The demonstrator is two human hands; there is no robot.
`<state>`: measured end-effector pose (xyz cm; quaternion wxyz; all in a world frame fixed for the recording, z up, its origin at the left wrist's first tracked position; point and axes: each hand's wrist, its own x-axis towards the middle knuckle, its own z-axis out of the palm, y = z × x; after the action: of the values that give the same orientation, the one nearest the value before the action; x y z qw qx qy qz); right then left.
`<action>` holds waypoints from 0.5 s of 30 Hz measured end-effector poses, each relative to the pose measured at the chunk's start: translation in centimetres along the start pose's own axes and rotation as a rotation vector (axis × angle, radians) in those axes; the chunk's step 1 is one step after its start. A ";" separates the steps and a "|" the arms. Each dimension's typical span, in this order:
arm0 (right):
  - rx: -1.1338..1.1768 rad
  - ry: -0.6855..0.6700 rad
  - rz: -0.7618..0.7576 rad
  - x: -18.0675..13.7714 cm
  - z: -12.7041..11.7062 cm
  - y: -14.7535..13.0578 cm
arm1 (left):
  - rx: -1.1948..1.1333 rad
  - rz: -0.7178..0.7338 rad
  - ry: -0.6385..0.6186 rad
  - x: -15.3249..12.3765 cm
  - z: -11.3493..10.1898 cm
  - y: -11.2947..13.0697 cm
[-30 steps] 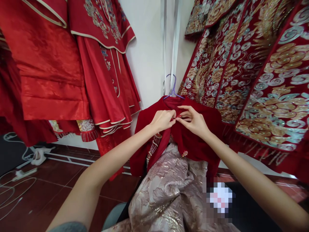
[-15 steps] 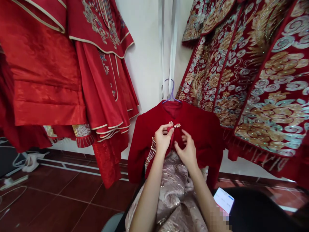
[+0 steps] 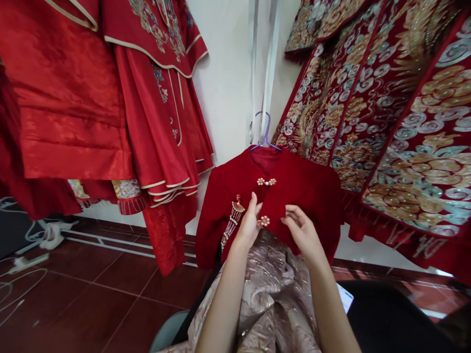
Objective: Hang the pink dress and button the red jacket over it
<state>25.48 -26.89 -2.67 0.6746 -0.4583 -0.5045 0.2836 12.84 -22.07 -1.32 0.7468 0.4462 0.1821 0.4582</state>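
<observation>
A dark red velvet jacket (image 3: 309, 189) hangs on a purple hanger (image 3: 264, 135) in front of me. Its upper pearl clasp (image 3: 266, 182) is fastened. My left hand (image 3: 250, 223) pinches the jacket's front edge beside the lower pearl clasp (image 3: 263, 221). My right hand (image 3: 302, 233) holds the opposite front edge with curled fingers, a little apart from the clasp. A beaded tassel brooch (image 3: 232, 219) dangles on the jacket's left side. A pale pink brocade skirt (image 3: 270, 289) spills below the jacket.
Red satin garments (image 3: 110, 98) hang at the left. Heavily embroidered red and gold robes (image 3: 386, 108) hang at the right. White wall and a white rail (image 3: 261, 63) stand behind. Cables and a power strip (image 3: 25, 262) lie on the dark red tile floor.
Both hands moved down from the collar clasp to the lower clasp. The upper clasp now shows fastened. The tassel brooch is uncovered.
</observation>
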 end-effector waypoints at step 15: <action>-0.225 -0.005 -0.337 -2.7 5.2 -0.8 | -0.267 0.064 0.217 -0.6 -2.0 0.8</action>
<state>19.66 -27.79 -2.72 0.6557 -0.4391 -0.6044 0.1095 10.79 -21.45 -1.79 0.7605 0.2966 0.1851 0.5472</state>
